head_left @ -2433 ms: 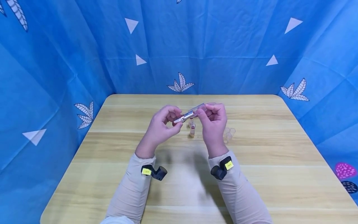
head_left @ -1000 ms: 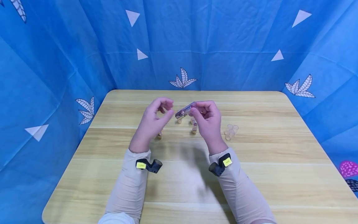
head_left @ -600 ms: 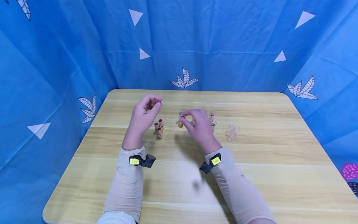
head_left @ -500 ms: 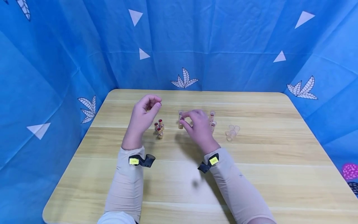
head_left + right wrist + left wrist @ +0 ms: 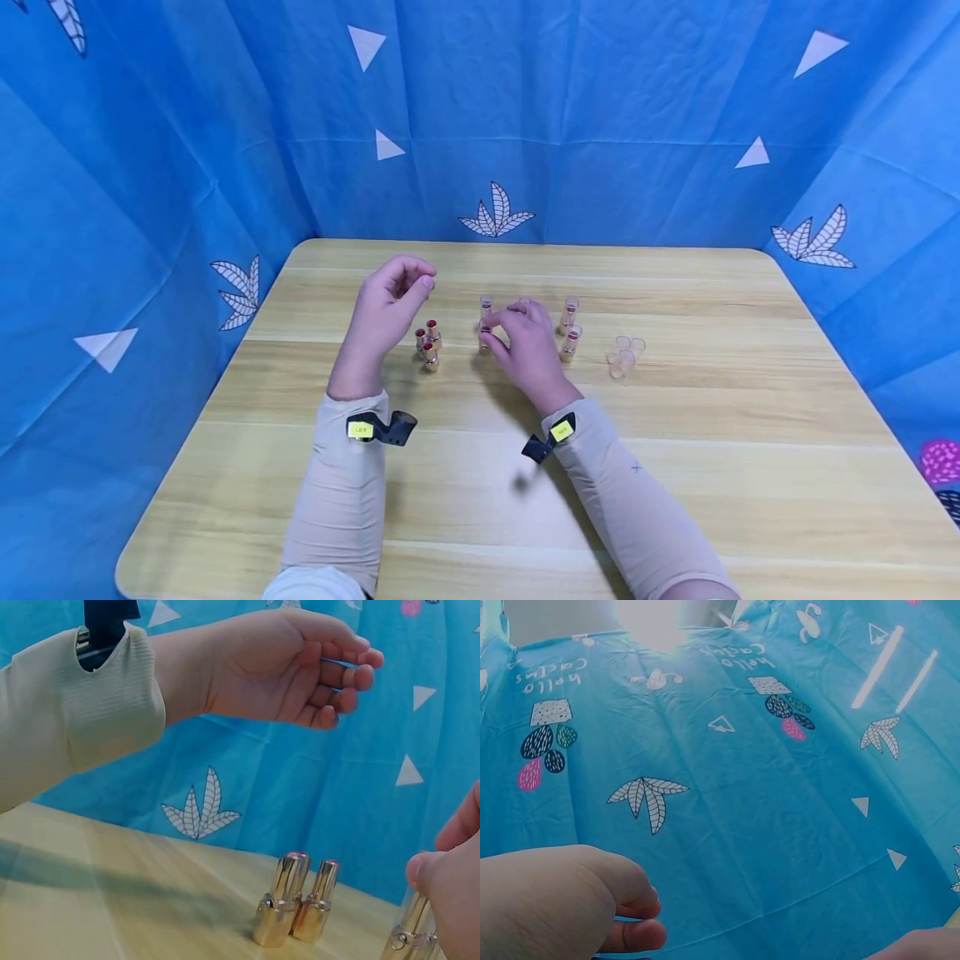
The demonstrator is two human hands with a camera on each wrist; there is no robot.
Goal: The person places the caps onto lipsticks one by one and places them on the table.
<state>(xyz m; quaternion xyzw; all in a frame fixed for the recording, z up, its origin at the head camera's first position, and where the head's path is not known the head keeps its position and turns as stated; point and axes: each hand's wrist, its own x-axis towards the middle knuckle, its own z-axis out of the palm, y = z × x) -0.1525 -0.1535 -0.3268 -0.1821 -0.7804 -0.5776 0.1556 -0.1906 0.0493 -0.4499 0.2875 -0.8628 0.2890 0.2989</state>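
In the head view, my right hand (image 5: 527,346) pinches a gold lipstick (image 5: 484,340) with a clear cap on it, upright and low over the table. The right wrist view shows the gold base of this lipstick (image 5: 409,937) below my thumb and finger. My left hand (image 5: 384,312) hovers at the left with its fingers loosely curled and nothing between them. Under it stand uncapped gold lipsticks (image 5: 430,358) with red tips, grouped close together. Another capped lipstick (image 5: 486,305) is just behind the held one.
Two capped lipsticks (image 5: 570,343) stand to the right of my right hand. Several clear caps (image 5: 622,360) sit grouped farther right on the wooden table (image 5: 712,400). A blue patterned curtain (image 5: 637,108) encloses the back and sides.
Both hands were on the lipstick first; my left hand let go and drew back left. My right hand carried the capped lipstick down to the table beside another capped one.
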